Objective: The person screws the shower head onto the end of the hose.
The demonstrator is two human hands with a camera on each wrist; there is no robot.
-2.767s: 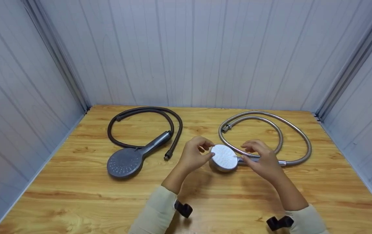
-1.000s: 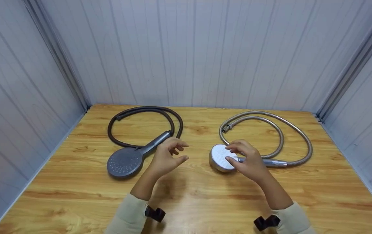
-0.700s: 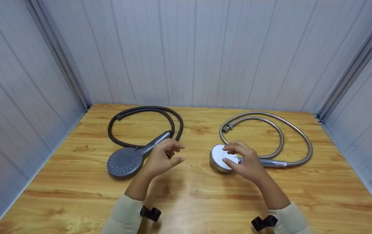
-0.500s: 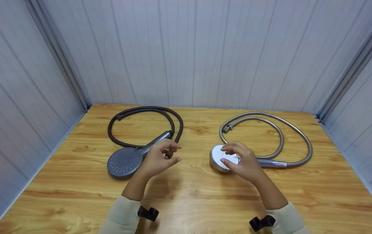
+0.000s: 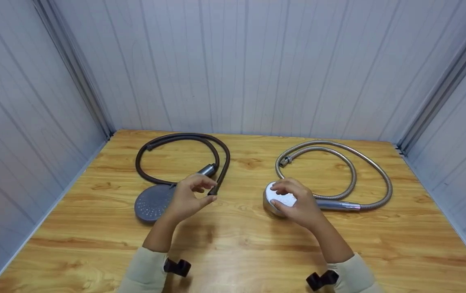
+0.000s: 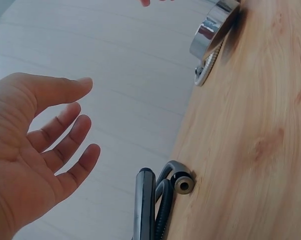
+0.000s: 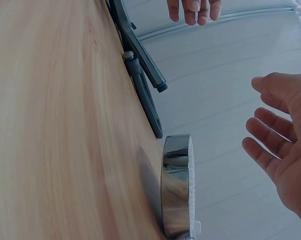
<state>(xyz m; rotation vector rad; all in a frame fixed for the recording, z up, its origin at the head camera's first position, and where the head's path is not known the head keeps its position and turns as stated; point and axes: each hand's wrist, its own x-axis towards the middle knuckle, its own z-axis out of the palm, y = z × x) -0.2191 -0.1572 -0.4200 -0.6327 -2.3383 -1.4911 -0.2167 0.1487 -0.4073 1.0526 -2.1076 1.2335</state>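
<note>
My left hand hovers over the handle of a dark grey shower head, its fingers loosely bent with nothing between them. The left wrist view shows that hand raised off the table, beside the grey handle. A black hose loops behind the grey shower head, its end fitting just past my left fingertips. My right hand is held above a chrome shower head with a white face, partly covering it. In the right wrist view, a gap shows between that hand and the chrome rim.
A silver metal hose runs from the chrome handle and coils at the back right. The wooden table meets pale panel walls at the back and both sides. Black wrist mounts sit at the cuffs.
My left hand has moved left, from the chrome shower head to over the grey one's handle. My right hand has shifted left, from the chrome handle to over the white face. Both shower heads stay put.
</note>
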